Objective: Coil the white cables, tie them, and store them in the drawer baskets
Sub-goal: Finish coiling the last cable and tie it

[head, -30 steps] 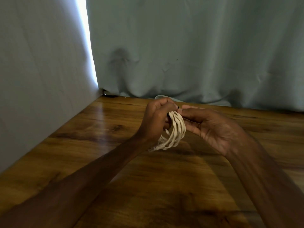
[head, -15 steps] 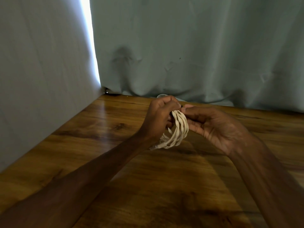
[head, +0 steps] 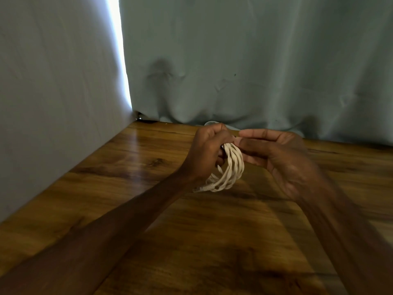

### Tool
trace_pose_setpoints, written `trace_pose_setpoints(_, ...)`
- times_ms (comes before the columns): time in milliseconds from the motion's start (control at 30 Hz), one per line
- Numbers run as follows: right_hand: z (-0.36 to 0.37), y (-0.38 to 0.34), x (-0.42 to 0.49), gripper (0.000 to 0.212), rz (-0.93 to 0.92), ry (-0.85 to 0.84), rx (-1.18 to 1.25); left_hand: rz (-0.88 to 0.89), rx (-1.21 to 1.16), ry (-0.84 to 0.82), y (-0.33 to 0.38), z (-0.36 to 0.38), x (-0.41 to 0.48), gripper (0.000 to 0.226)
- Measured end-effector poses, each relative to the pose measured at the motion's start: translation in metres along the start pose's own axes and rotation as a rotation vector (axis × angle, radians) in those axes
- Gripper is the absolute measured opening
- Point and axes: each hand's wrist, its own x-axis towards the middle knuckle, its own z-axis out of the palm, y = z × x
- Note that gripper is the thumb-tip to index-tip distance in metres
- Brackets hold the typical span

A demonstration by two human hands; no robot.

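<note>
Coiled white cable (head: 230,169) was held above the wooden counter (head: 148,209).
The left grip (head: 209,154) was clenched round the coil's near side. The right grip (head: 282,160), blurred, pinched its top. The coil hung between them before a pale curtain (head: 255,60).

Glossy grained wood table (head: 131,182), matt wrinkled cloth curtain (head: 255,71), smooth plastic-looking cable (head: 231,167).

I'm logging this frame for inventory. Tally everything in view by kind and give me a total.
Hands: 2, left hand and right hand
White cable coil: 1
Wooden table: 1
Grey-green curtain panels: 2, side panel and back panel
Pale object behind the hands, too hidden to identify: 1
Total: 7
</note>
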Motion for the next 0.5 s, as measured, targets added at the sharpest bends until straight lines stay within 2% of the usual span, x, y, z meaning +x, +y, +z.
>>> trace_pose_setpoints(133,-0.0003,0.0023,0.0020,0.029,-0.034,-0.011,-0.046,0.004,-0.011,0.000,0.0000,-0.0010,0.0004,0.036)
trace_pose_setpoints(333,-0.0054,0.0015,0.0035,0.032,0.002,-0.132,-0.088,-0.019,-0.030,-0.066,-0.0025,-0.0017,0.0003,0.037)
trace_pose_setpoints(500,-0.0091,-0.0014,0.0027,0.033,0.019,-0.146,-0.092,-0.029,-0.064,-0.117,-0.0066,-0.0034,0.0012,0.039)
